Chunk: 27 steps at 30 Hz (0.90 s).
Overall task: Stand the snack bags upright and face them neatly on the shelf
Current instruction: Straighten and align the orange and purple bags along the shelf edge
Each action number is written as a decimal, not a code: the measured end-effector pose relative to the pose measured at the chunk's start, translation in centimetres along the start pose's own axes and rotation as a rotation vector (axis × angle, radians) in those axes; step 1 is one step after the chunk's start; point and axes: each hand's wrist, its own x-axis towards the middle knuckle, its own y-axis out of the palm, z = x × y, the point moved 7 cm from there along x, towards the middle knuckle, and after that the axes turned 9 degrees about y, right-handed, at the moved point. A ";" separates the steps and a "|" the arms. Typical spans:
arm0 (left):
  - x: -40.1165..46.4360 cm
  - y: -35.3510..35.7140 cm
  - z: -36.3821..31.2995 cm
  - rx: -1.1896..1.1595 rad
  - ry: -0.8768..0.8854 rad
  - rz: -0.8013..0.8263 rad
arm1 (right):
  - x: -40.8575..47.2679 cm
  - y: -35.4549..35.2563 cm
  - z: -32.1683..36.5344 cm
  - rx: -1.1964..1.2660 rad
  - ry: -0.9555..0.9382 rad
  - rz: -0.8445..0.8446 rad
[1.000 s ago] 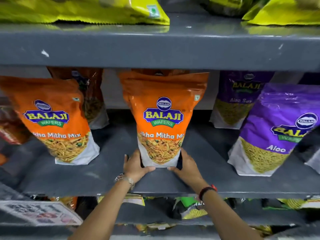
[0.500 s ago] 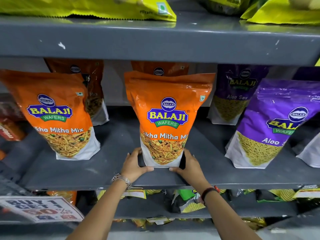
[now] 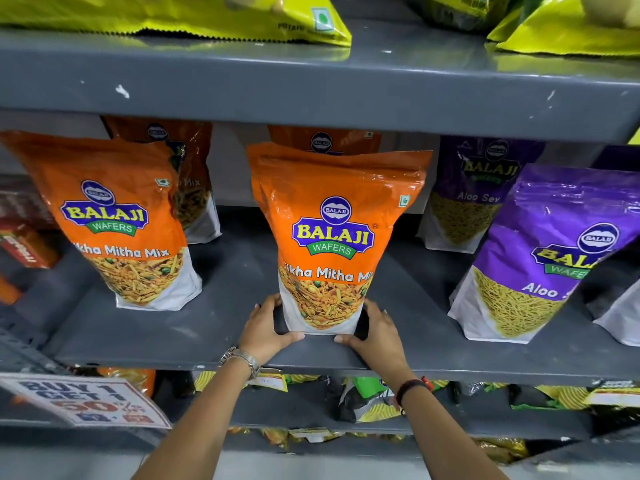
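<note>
An orange Tikha Mitha Mix bag (image 3: 332, 237) stands upright in the middle of the grey shelf (image 3: 214, 334), label facing me. My left hand (image 3: 265, 329) clasps its lower left corner and my right hand (image 3: 379, 329) clasps its lower right corner, thumbs at the front base. A second orange bag (image 3: 110, 220) stands at the left. More orange bags (image 3: 323, 142) stand behind. Purple Aloo Sev bags (image 3: 550, 258) stand at the right, one (image 3: 474, 195) further back.
The upper shelf (image 3: 311, 91) carries yellow-green bags (image 3: 207, 15) lying flat. A lower shelf (image 3: 304, 407) holds mixed packets. A "Buy 1 Get 1" sign (image 3: 86, 400) hangs at lower left. Red packs (image 3: 24, 244) sit at the far left.
My hands stay on the base of the middle orange bag. The view has shifted down a little, and the bag now stands slightly straighter.
</note>
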 end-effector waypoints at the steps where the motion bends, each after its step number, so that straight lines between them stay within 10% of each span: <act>1: -0.1 0.0 0.0 -0.003 -0.005 0.002 | 0.0 0.0 0.0 0.000 0.003 0.004; 11: -0.4 0.3 0.0 -0.031 0.004 0.054 | -0.9 -0.6 0.3 0.138 -0.011 -0.008; 17: -3.7 -6.6 0.0 0.090 0.315 -0.382 | -7.9 -1.4 5.7 0.156 -0.363 -0.515; 23: -7.1 -17.5 6.6 0.174 0.251 -0.727 | -6.0 10.3 15.6 0.142 -0.420 -0.044; 27: -4.1 -21.3 12.0 0.145 0.057 -0.559 | -2.1 17.4 17.9 0.100 -0.163 0.290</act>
